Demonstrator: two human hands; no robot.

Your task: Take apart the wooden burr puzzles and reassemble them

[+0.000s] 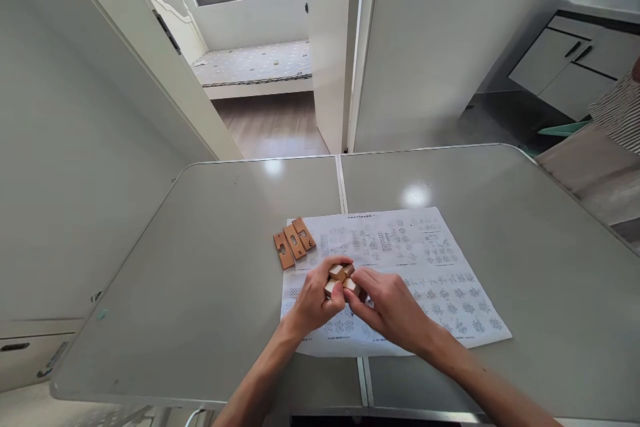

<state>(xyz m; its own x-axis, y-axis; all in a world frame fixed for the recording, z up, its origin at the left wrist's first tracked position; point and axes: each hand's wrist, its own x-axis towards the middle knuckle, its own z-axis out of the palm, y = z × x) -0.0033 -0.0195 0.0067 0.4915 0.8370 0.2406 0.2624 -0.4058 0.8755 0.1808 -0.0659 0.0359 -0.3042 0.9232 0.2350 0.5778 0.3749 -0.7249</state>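
Note:
Between my two hands is a small wooden block puzzle [338,273] made of several pale and brown pieces. My left hand [320,290] grips it from the left, its thumb pressed on the near side and fingers round the far side. From the right, my right hand [383,293] has its thumb and fingers closed on the same puzzle. Both hands are over a printed instruction sheet [450,260] covered with small diagrams. Just beyond my left hand lie three flat wooden pieces [295,243] with cut-outs and handwritten numbers, side by side, partly on the sheet's corner.
The grey table [210,280] has a seam down its middle and rounded corners. Beyond it, an open door [333,40] shows a bed [255,63] under a window. At the right edge, part of a person in striped clothing [620,113] is visible near a white cabinet [565,60].

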